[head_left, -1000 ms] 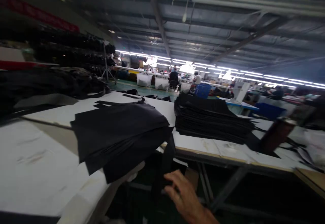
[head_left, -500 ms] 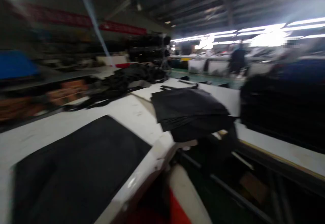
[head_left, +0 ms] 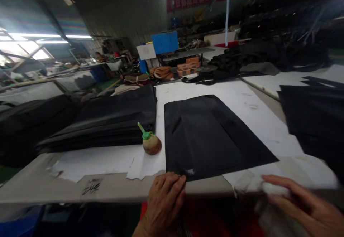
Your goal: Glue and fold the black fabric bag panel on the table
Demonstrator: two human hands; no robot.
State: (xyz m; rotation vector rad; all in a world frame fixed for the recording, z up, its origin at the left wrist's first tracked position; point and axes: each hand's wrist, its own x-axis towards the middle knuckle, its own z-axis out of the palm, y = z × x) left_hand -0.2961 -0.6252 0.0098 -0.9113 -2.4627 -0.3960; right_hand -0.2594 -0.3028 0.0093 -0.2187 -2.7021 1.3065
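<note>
A black sheet [head_left: 206, 133] lies flat on the white-covered table [head_left: 107, 163]. My left hand [head_left: 166, 197] rests at the sheet's lower left corner, its fingers bent and close together at the table's front edge; whether anything is pinched there is hidden. To the right, my right hand [head_left: 298, 201] is closed around a wad of white cloth [head_left: 275, 189] near the table edge, partly blurred. A round brown object with a green neck [head_left: 152, 144] stands left of the sheet.
A stack of folded black fabric [head_left: 115, 119] lies at the left, and more black pieces [head_left: 317, 115] at the right. Dark fabric [head_left: 228, 63], orange-brown bundles [head_left: 188, 67] and a blue panel [head_left: 165, 42] are behind the table.
The view has swung left, bringing the black fabric stack and the green-necked object into sight. Both my hands now show at the table's front edge; neither showed before.
</note>
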